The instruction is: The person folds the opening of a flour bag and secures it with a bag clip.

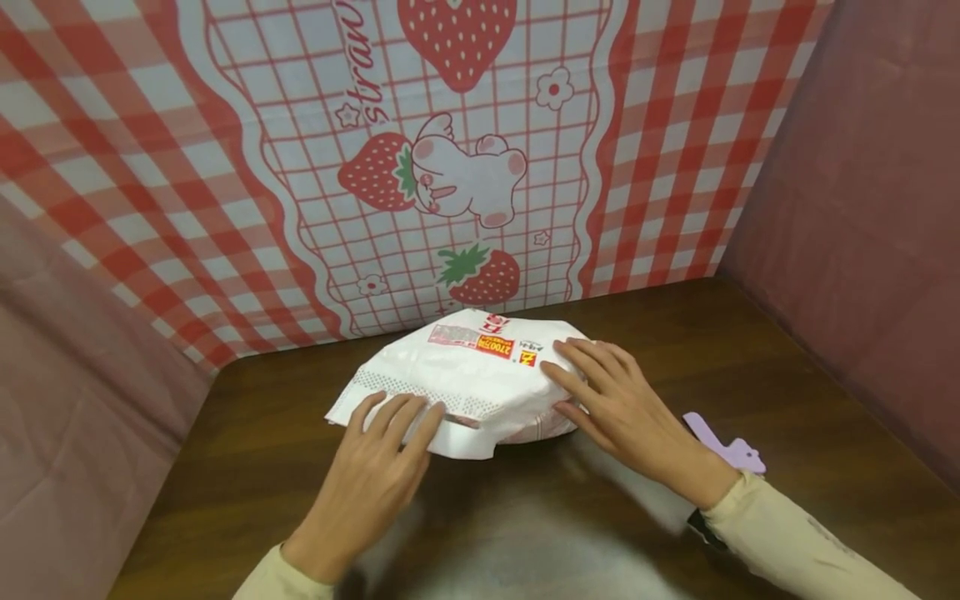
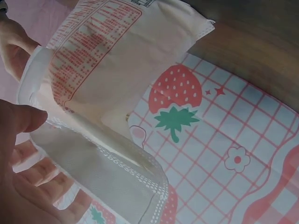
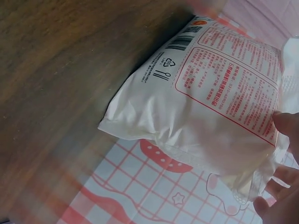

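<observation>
A white plastic food bag [image 1: 442, 367] with red and yellow print is held up over the table, its back covered in red text in the right wrist view. My left hand [image 1: 386, 467] grips the near dotted edge, fingers on the upper side and thumb [image 2: 30, 119] on the lower. A narrow slit [image 1: 461, 421] shows along that edge, beside the left fingers. At the other end my right hand [image 1: 618, 408] holds the bag's right side, with fingers spread on the upper face and thumb [image 3: 285, 123] against the printed back. The bag's contents are hidden.
A flat lilac tool [image 1: 723, 446] lies on the dark wooden table [image 1: 810, 400] beyond the right wrist. Behind the table hangs a red-and-white checked cloth [image 1: 480, 192] with strawberries, and pink cloth [image 1: 855, 192] stands at the sides.
</observation>
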Action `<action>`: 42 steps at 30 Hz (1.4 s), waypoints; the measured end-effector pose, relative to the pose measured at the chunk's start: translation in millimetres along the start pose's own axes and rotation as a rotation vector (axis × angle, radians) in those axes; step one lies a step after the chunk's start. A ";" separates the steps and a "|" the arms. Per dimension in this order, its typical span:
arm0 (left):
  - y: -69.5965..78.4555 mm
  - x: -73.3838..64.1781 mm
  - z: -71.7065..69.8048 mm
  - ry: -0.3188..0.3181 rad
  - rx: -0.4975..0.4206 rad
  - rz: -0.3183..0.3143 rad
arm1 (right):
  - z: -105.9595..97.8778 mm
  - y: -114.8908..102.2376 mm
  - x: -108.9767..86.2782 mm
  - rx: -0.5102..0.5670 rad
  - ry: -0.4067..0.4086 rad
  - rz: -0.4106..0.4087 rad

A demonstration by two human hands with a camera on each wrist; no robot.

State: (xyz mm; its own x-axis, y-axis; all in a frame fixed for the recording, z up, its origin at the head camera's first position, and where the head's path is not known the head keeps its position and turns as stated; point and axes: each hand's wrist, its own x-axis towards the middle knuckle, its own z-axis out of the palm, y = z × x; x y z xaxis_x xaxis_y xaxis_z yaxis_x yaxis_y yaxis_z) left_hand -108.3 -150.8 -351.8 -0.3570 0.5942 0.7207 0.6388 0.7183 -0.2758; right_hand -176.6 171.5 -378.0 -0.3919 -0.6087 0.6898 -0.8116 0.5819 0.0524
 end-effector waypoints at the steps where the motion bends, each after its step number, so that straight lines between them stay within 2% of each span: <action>1: -0.8 0.3 0.8 0.003 0.005 0.001 | 0.1 -0.1 0.5 -0.002 0.007 -0.002; 6: -5.0 3.4 2.2 0.018 -0.018 -0.003 | -0.1 -1.7 4.3 -0.004 0.043 -0.007; 12: -8.8 13.3 -2.3 0.049 -0.045 -0.019 | 1.4 -1.4 10.4 0.003 0.096 -0.018; 18: -10.8 20.2 -5.4 0.082 -0.057 -0.024 | 2.1 -6.2 12.4 0.038 0.175 -0.039; 28: -13.7 30.5 -11.9 0.096 -0.077 -0.032 | -4.2 -8.8 22.4 0.065 0.264 -0.126; 35: -8.4 41.3 -16.3 0.100 -0.089 -0.020 | -10.0 -6.3 33.1 0.063 0.319 -0.175; 42: -0.2 50.8 -22.3 0.114 -0.079 0.015 | -12.7 -6.1 41.1 0.085 0.350 -0.158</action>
State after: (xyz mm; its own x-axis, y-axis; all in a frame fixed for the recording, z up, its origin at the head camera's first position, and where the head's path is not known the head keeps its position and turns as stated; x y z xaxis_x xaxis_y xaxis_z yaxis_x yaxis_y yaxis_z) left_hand -111.4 -128.8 -300.9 -0.2702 0.5561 0.7860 0.6965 0.6765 -0.2392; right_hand -182.3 149.8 -340.8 -0.0992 -0.4579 0.8835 -0.8889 0.4398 0.1281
